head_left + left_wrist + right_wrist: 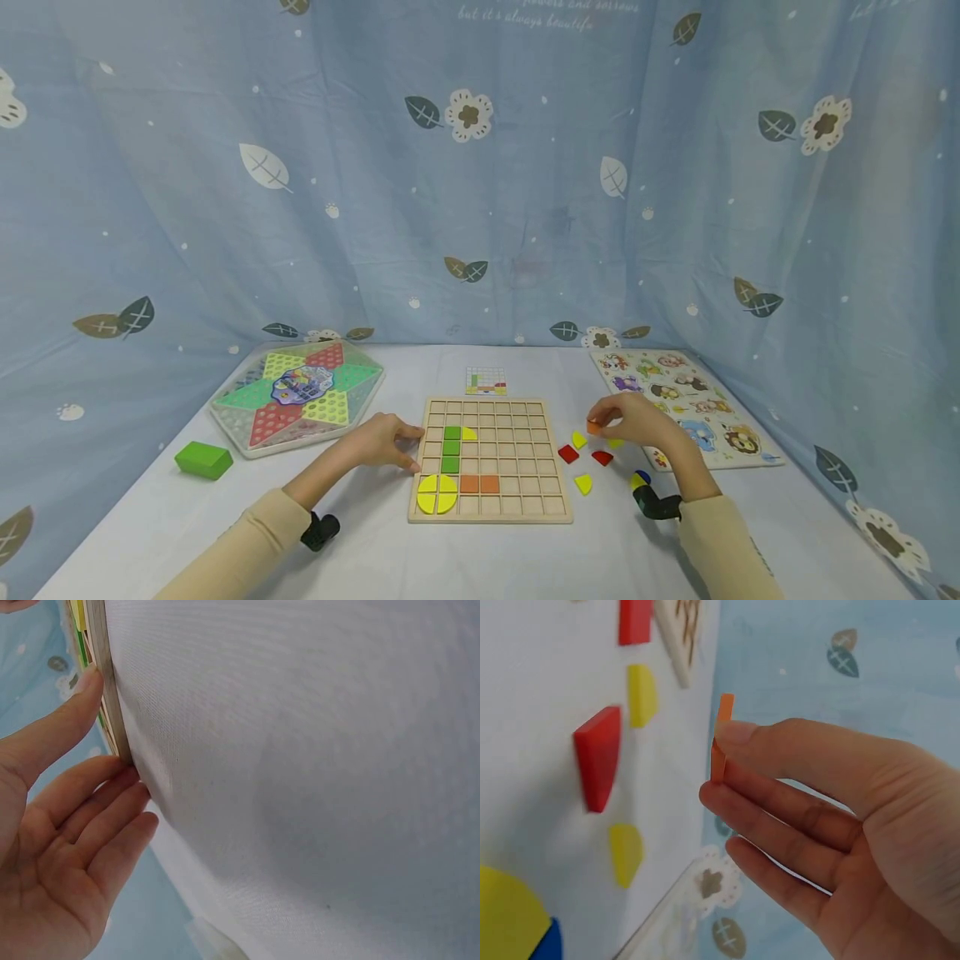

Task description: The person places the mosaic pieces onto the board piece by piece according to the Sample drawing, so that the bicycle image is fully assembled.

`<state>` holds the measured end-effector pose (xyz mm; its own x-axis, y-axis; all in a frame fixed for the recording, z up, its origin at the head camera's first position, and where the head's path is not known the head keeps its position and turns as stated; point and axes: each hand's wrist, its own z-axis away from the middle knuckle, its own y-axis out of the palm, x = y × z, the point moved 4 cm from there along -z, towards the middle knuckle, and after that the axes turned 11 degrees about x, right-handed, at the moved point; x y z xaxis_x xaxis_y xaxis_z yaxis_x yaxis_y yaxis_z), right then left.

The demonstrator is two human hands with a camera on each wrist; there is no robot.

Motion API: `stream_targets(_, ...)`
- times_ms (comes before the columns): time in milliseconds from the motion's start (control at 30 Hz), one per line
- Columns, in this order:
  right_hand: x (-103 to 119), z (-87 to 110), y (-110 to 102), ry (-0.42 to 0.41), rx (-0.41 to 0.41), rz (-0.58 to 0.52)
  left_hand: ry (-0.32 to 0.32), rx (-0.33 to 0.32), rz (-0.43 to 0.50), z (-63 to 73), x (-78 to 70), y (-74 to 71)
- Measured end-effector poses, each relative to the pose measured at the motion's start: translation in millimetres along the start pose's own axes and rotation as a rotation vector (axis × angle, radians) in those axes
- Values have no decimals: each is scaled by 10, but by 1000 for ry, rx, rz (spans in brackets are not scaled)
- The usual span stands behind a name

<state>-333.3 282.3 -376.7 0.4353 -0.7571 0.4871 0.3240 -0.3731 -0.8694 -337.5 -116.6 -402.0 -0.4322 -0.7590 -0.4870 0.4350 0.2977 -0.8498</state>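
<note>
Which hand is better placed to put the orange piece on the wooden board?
Probably the right hand: it pinches the orange piece to the right of the wooden board. The left hand touches the board's left edge, holds no piece, and could steady it.

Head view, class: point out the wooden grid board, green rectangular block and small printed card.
Wooden grid board (487, 449), head view: bare central cell.
Green rectangular block (203, 460), head view: middle.
Small printed card (486, 380), head view: printed face.

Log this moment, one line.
right hand: pinches orange piece | left hand: touches wooden board, left edge | on board: green squares, orange squares, yellow sectors | loose at right: red pieces, yellow pieces
</note>
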Motion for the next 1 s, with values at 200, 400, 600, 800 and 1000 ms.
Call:
stream_targets(200, 196, 21, -58, -91, -8, 27, 3, 0, -1, 0, -2, 2)
stream_targets(400, 432, 33, -70, -125, -31, 69, 8, 2, 0, 7, -3, 1)
stream_targets(600, 681, 12, -21, -174, -62, 101, 9, 3, -2, 5, -7, 1)
stream_targets(800, 936, -58, 149, -236, -35, 78, 9, 0, -6, -4, 5, 4)
stream_targets(1000, 1131, -173, 401, -291, 7, 50, 11, 1, -12, -3, 5, 1)
